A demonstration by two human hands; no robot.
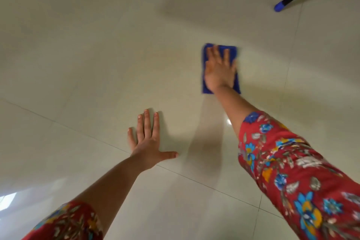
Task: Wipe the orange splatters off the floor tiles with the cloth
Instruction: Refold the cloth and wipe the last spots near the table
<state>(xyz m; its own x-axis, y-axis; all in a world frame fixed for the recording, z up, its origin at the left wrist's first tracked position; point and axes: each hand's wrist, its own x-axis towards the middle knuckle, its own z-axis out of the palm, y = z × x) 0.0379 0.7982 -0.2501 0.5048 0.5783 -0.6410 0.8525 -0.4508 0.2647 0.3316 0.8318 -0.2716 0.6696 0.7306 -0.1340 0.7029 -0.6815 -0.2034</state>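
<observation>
A folded blue cloth [232,49] lies flat on the pale glossy floor tiles [87,54], right of centre. My right hand [219,70] presses on it with straight, spread fingers and covers most of it. A faint orange smear [171,54] shows on the tile just left of the cloth, blurred. My left hand [148,140] rests flat on the floor, nearer to me and to the left, fingers spread, holding nothing. Both arms wear red flowered sleeves.
A black pole with a blue tip [280,6] slants in from the top right and ends above the floor beyond the cloth. A wet, shiny streak [214,119] runs from the cloth toward me. Grout lines cross the tiles.
</observation>
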